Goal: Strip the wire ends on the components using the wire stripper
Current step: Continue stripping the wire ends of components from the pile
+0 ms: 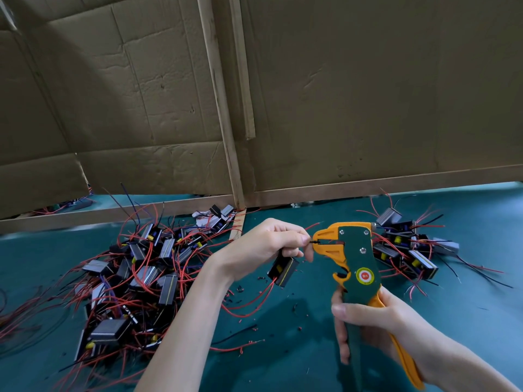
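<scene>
Stripper [355, 267] one; held component [283, 270] one; piles [135, 273] two, maybe three.

Bare left hand [264, 247], right hand [377, 321]

There is one green-and-orange plastic wire stripper [359, 267] and one black box-shaped component [283, 269] with red wires, held apart. Two heaps of such components lie on the teal desk [467, 306]: the left-edge heap [135, 273] is too tangled to count, and the far-right heap [404, 250] shows roughly eight.
</scene>
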Action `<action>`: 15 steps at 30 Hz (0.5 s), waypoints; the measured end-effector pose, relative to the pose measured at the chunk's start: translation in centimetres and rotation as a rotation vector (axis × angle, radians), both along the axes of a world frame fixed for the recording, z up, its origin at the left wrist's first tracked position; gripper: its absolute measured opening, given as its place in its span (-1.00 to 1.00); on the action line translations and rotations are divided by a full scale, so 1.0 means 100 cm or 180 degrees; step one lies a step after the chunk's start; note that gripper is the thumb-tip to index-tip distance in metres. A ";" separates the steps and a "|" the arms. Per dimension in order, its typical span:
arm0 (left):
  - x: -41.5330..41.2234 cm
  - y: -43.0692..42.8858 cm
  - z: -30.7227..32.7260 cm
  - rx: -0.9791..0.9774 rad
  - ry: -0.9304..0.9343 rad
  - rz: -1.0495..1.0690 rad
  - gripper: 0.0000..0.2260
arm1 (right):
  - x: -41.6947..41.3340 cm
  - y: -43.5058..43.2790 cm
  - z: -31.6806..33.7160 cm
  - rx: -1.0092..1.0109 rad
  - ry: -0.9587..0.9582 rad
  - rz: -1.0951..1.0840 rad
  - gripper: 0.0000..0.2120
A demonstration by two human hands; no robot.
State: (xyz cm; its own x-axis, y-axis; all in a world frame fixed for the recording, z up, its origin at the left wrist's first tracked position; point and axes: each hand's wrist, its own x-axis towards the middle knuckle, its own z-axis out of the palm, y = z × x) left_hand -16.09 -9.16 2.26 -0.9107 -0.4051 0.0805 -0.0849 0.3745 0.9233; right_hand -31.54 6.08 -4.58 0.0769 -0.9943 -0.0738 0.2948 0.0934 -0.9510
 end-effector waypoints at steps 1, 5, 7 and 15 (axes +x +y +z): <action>0.000 -0.001 -0.001 0.0026 -0.0013 -0.0013 -0.72 | 0.002 0.000 -0.001 0.0011 0.0041 -0.0101 -0.71; -0.002 0.000 -0.004 0.0007 -0.0262 0.0107 -0.76 | 0.010 -0.002 -0.006 -0.0063 0.0307 -0.0582 -0.58; -0.003 -0.001 -0.006 0.0048 -0.0342 0.0204 -0.76 | 0.007 -0.004 -0.007 -0.0038 0.0092 -0.0437 -0.63; 0.000 -0.003 -0.001 -0.0713 -0.0515 0.0967 -0.73 | -0.008 -0.014 -0.017 0.0076 -0.0511 0.0112 -0.58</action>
State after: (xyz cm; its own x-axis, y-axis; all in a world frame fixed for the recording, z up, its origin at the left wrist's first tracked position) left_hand -16.05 -9.42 2.16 -0.7606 -0.6462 0.0628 -0.3601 0.5003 0.7874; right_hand -32.32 4.71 -6.23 0.1244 -0.9889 -0.0813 0.4389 0.1283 -0.8893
